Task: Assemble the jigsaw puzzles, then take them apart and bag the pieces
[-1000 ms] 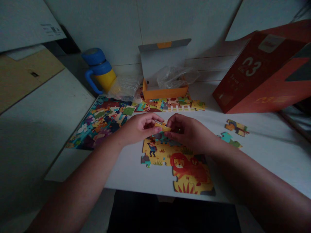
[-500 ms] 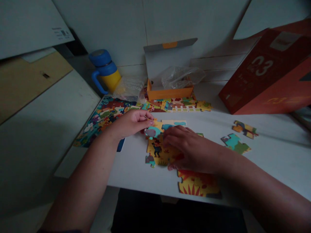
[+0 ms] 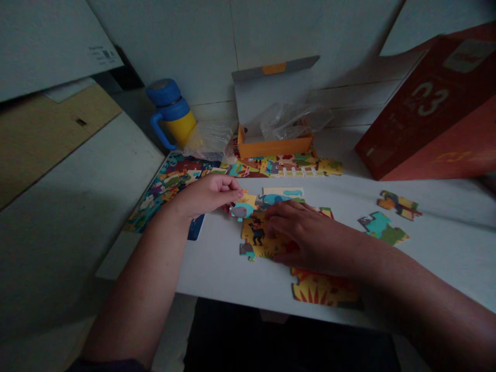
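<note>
A partly joined jigsaw (image 3: 259, 237) with a lion and yellow ground lies on the white table (image 3: 434, 258) in front of me. My left hand (image 3: 209, 194) pinches a yellow and blue puzzle piece (image 3: 244, 204) at the jigsaw's top left edge. Over the middle of the jigsaw my right hand (image 3: 306, 235) lies flat, fingers stretched out and pressing down. Its palm hides the lion's head.
Two loose pieces (image 3: 383, 227) (image 3: 399, 203) lie to the right. A finished colourful puzzle (image 3: 166, 183) sits at the left, another strip (image 3: 287, 166) behind. An open orange box (image 3: 275, 144) with plastic bags, a blue and yellow mug (image 3: 172, 116) and a big red box (image 3: 430, 119) stand at the back.
Both hands came down from holding a piece in the air. The left now sets the piece at the jigsaw's top edge; the right has flattened onto the jigsaw.
</note>
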Tool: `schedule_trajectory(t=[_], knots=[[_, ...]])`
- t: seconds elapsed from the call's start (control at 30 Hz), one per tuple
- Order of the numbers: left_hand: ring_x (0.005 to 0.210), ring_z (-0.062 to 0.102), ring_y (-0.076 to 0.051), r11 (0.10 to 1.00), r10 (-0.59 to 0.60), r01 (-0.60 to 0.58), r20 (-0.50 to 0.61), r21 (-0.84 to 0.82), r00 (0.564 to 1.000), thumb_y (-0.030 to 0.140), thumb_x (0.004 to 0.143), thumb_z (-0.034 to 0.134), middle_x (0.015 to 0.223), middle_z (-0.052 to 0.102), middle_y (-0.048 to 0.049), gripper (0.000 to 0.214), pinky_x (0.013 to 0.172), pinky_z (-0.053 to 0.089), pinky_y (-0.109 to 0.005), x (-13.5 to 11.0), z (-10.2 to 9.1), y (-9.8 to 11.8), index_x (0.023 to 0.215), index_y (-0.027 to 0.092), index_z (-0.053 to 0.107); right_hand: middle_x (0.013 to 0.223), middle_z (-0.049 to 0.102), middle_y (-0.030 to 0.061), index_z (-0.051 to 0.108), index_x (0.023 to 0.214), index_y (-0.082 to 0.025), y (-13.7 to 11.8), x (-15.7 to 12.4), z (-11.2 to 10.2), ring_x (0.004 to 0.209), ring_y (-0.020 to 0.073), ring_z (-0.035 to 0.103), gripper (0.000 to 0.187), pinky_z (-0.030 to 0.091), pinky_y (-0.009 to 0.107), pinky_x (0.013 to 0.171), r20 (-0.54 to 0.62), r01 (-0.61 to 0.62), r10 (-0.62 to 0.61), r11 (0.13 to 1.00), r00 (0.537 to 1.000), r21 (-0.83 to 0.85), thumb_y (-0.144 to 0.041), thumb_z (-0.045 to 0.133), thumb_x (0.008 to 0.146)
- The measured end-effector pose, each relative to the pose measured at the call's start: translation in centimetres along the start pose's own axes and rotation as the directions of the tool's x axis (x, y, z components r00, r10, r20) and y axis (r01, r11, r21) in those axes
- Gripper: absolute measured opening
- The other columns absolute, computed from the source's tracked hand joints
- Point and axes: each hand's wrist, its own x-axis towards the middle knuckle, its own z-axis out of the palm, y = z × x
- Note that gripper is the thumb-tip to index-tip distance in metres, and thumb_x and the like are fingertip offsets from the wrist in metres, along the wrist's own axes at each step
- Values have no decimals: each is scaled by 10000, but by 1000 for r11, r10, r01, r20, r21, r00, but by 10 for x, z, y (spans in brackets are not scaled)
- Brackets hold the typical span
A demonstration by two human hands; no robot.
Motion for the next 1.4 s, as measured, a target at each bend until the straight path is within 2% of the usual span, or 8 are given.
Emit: schedule_trajectory(t=[0.37,0.53,0.67,0.77,1.13,1.27,1.4], knots=[[622,671,-149,986,-69,64,27,156,997,419,919,714,746,734,-18,217,569,498,-246,0,-7,-3,877,206,705,1382,672,118,712,1145,-244,10,-1,-2,1276,340,613,304,525,522,1080,-37,-21,21,1000,999,2,-334,820,876],[609,682,-155,975,-142,119,109,188,984,457,888,731,756,746,-11,231,529,463,-239,-5,-12,-1,915,228,733,1377,671,123,705,1165,-240,12,-2,-2,1273,344,618,305,533,515,1063,-57,-48,47,999,997,-9,-328,803,890],[613,710,-168,966,-194,136,266,220,944,487,886,739,684,730,0,250,549,498,-239,-8,-14,-5,872,238,726,1338,687,133,712,1113,-223,14,-2,-2,1229,340,640,271,536,499,1049,-79,-20,20,1000,997,-7,-318,810,878],[597,716,-172,966,-205,140,315,216,927,490,892,739,658,734,-3,254,563,525,-246,-9,-13,-8,846,242,709,1326,693,134,716,1099,-220,14,-2,-3,1194,336,657,270,544,502,1033,-78,-30,30,1000,997,1,-303,817,863],[484,656,-154,951,-251,186,261,248,932,513,809,835,601,727,13,337,485,460,-230,-9,-3,-10,770,231,654,1355,678,121,709,1079,-237,13,-1,-3,1240,343,639,249,549,515,1046,-57,-62,62,998,996,6,-324,812,870],[502,686,-185,928,-235,151,222,341,946,546,796,842,594,722,12,370,461,425,-246,-8,1,-12,756,241,636,1359,674,128,705,1085,-233,16,-2,-1,1239,344,632,243,541,529,1058,-50,-57,57,998,997,1,-338,801,888],[480,642,-175,860,-197,113,120,497,973,537,803,835,568,682,29,363,450,349,-264,-8,3,-9,740,248,625,1386,662,126,710,1117,-235,16,-2,-1,1259,347,622,265,542,528,1059,-48,-57,56,998,997,-12,-350,802,896]])
